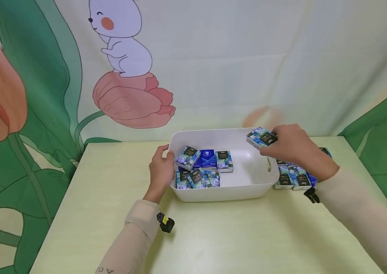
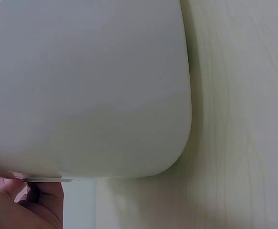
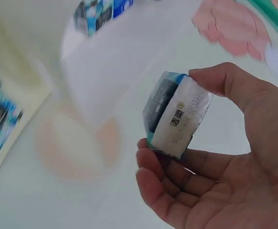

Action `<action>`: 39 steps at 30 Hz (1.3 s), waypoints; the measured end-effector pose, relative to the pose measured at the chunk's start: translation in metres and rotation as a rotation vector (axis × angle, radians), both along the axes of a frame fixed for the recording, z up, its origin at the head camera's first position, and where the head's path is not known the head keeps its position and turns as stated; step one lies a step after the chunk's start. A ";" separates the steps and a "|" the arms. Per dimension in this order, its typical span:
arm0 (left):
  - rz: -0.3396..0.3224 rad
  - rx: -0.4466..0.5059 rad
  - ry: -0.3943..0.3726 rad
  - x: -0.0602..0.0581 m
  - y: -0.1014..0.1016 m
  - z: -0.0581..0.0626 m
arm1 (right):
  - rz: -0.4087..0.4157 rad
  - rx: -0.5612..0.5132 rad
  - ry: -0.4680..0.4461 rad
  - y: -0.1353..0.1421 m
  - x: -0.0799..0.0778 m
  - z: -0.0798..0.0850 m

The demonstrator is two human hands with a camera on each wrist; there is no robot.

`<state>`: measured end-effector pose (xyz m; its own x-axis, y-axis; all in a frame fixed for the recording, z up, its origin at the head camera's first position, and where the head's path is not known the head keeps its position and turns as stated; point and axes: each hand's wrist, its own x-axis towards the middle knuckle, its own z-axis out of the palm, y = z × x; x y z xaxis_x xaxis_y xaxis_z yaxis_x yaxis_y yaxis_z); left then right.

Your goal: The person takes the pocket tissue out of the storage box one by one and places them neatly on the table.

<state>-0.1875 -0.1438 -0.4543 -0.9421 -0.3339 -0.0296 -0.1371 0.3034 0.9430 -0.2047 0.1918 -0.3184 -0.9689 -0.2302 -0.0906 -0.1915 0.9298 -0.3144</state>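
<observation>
My right hand (image 1: pixel 290 142) pinches a pocket tissue pack (image 1: pixel 261 137) between thumb and fingers, above the right end of a white plastic bin (image 1: pixel 227 193). In the right wrist view the pack's white side with printed characters (image 3: pixel 179 119) faces the camera. My left hand (image 1: pixel 161 171) grips the bin's left end, its fingers (image 2: pixel 48 202) curled at the rim in the left wrist view. Inside the bin, several blue floral tissue packs (image 1: pixel 224 161) and a plain dark-blue pack (image 1: pixel 208 159) lie toward the left, some tilted over others.
More tissue packs (image 1: pixel 299 176) lie grouped on the table to the right of the bin, partly hidden by my right arm. The pale wood-grain table (image 1: pixel 214 239) meets a printed cloth backdrop (image 1: pixel 214 76) behind the bin.
</observation>
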 end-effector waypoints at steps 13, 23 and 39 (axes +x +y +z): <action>-0.008 -0.005 0.011 -0.001 0.001 0.000 | -0.219 -0.021 0.192 0.140 0.034 -0.043; -0.021 -0.036 0.020 0.001 -0.002 -0.001 | -0.385 0.026 -0.020 0.217 0.044 -0.120; -0.029 -0.029 0.003 0.002 -0.003 0.000 | -0.298 -0.076 -0.057 0.217 0.042 -0.155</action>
